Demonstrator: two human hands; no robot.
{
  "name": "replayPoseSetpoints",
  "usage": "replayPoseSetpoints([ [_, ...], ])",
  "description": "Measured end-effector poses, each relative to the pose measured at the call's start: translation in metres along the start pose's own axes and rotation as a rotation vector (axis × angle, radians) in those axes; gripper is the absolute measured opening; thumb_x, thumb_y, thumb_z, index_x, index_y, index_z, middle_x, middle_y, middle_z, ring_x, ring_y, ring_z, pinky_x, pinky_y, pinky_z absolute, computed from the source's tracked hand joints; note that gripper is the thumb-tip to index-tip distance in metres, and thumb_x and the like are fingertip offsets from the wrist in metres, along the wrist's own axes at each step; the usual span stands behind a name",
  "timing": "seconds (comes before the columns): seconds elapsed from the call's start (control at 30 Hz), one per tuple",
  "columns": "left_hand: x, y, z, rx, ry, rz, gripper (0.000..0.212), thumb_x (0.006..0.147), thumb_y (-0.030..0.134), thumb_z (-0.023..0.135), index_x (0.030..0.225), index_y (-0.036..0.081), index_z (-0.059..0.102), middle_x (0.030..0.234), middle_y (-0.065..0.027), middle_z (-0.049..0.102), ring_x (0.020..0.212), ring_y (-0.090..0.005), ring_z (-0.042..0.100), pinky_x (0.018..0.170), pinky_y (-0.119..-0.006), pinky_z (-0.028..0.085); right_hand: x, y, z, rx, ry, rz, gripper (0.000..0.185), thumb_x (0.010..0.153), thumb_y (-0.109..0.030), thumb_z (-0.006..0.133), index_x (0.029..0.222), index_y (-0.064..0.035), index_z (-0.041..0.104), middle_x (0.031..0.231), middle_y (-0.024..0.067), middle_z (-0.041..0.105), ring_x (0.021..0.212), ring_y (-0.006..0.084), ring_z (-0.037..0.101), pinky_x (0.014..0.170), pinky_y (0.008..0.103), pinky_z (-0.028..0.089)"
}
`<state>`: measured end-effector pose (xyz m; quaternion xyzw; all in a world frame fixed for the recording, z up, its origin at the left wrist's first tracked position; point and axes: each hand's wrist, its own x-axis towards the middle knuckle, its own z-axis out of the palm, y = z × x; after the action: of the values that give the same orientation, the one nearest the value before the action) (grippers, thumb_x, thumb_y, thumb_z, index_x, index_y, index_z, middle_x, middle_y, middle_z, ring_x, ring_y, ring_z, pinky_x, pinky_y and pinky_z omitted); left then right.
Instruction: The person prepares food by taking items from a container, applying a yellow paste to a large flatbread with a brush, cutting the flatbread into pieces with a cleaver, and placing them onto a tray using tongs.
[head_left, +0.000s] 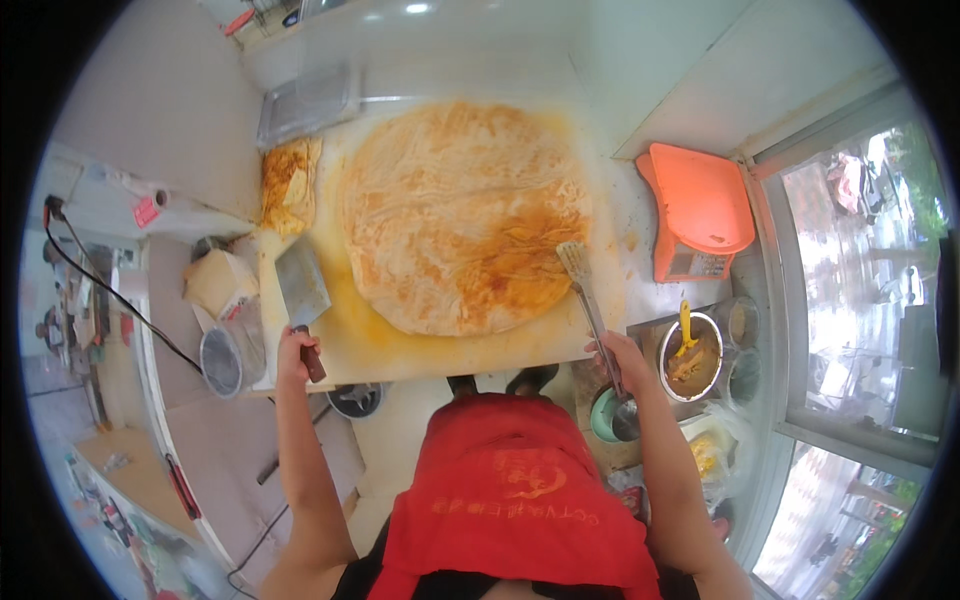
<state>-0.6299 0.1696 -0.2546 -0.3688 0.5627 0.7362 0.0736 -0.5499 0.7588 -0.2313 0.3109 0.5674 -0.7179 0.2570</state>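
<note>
A very large round flatbread (450, 217) lies on a pale, oil-stained board (420, 358) in front of me. Reddish-brown sauce or oil coats its lower right part. My left hand (295, 356) grips the wooden handle of a broad metal scraper (304, 285), its blade angled up beside the board's left side, apart from the bread. My right hand (624, 361) holds a long-handled metal tool, seemingly a flat brush (574, 261). Its pale head is at the bread's right edge, over the sauced area; contact is hard to tell. A smaller sauced flatbread piece (289, 187) sits at the back left.
An orange scale (701, 199) stands at the right. Below it are a bowl of brown paste (703, 371) with a yellow-handled utensil, and a green bowl (602, 416). A metal tray (307, 109) is at the back left; a lined bin (231, 360) is at the left.
</note>
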Motion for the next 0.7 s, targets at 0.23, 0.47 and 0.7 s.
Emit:
replayPoseSetpoints([
  [0.23,-0.093,-0.006,0.108,0.031,-0.079,0.195,0.02,0.084,0.006,0.058,0.103,0.01,0.052,0.074,-0.0035,0.058,0.053,-0.0125,0.055,0.044,-0.026,0.046,-0.005,0.01,-0.014,0.018,0.037,-0.033,0.027,0.094,-0.028,0.052,0.1,-0.0026,0.061,0.079,0.0031,0.062,0.058,0.0054,0.051,0.051,0.0198,0.039],
  [0.47,-0.068,0.034,0.311,1.034,-0.581,0.831,0.032,0.088,0.012,0.055,0.119,0.005,0.052,0.086,-0.0139,0.062,0.077,-0.0283,0.061,0.069,-0.036,0.048,0.018,0.01,-0.055,0.0,-0.011,-0.01,0.028,0.093,-0.026,0.053,0.106,-0.0023,0.058,0.082,0.0045,0.064,0.057,0.0072,0.051,0.049,0.0205,0.04],
  [0.7,-0.024,0.022,0.415,1.531,-0.878,1.27,0.019,0.092,0.024,0.049,0.088,0.005,0.051,0.073,-0.0166,0.058,0.07,-0.0353,0.058,0.058,-0.043,0.044,0.024,-0.045,-0.033,-0.153,0.009,0.025,0.024,0.089,-0.027,0.059,0.089,-0.003,0.064,0.065,-0.0016,0.054,0.054,0.0051,0.045,0.047,0.0202,0.033],
])
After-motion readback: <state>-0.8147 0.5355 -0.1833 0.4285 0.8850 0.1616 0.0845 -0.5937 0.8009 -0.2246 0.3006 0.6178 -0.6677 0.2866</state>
